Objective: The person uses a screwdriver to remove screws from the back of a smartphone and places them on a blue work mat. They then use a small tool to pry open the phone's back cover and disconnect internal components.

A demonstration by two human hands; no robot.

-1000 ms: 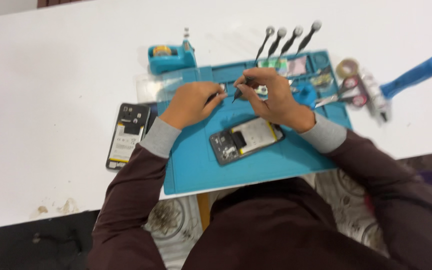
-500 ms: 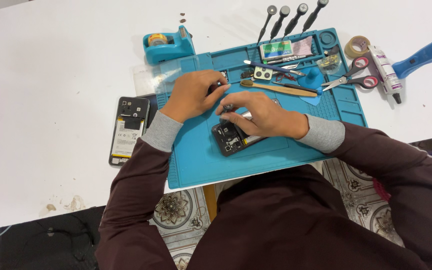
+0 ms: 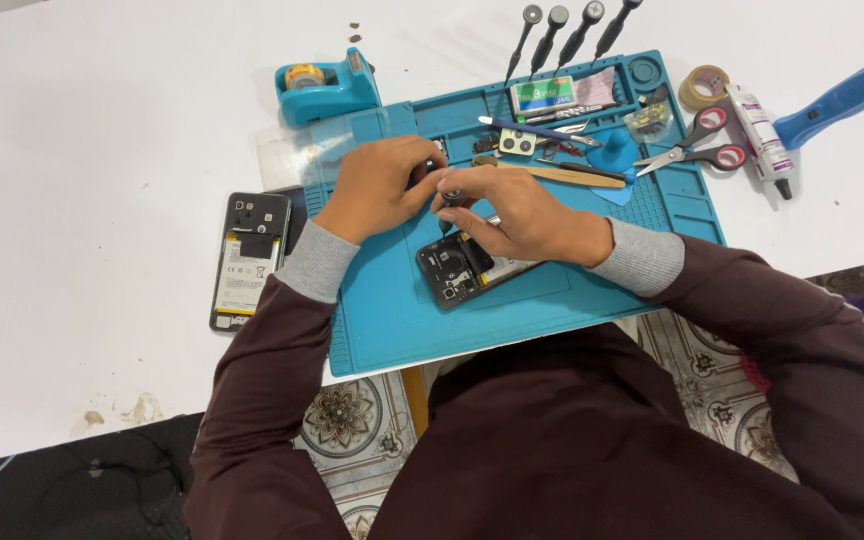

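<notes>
Teal silicone covers the middle of the white worktop [image 3: 82,130]: a repair mat [image 3: 392,320] with an opened phone [image 3: 457,270] lying on it, back off, dark innards facing up. Everything else is best placed from that phone. Just above it, the two hands meet over its upper end. The right hand [image 3: 527,215] lies across the phone's right part and pinches a small precision screwdriver [image 3: 449,205], which stands nearly upright with its tip down on the phone. The left hand [image 3: 377,185] comes in from the upper left, fingers curled close to the driver's cap; whether they actually grip it I cannot tell.

To do this well, I judge the driver should stay square to the screw, with light downward pressure and slow turns, while the phone is held flat so it cannot skate on the mat. A loosened screw would be safest carried to a tray compartment far above the phone.

Left of the phone, off the mat, lies a second handset [image 3: 247,260], opened, its battery showing. Up and left sits a teal tape dispenser [image 3: 324,85]; up and right are scissors [image 3: 697,150] and a row of spare drivers [image 3: 572,30].

Hidden: the screw itself, the driver's tip, and most of the phone's right half under the right hand. The small parts in the tray are too small to identify.
</notes>
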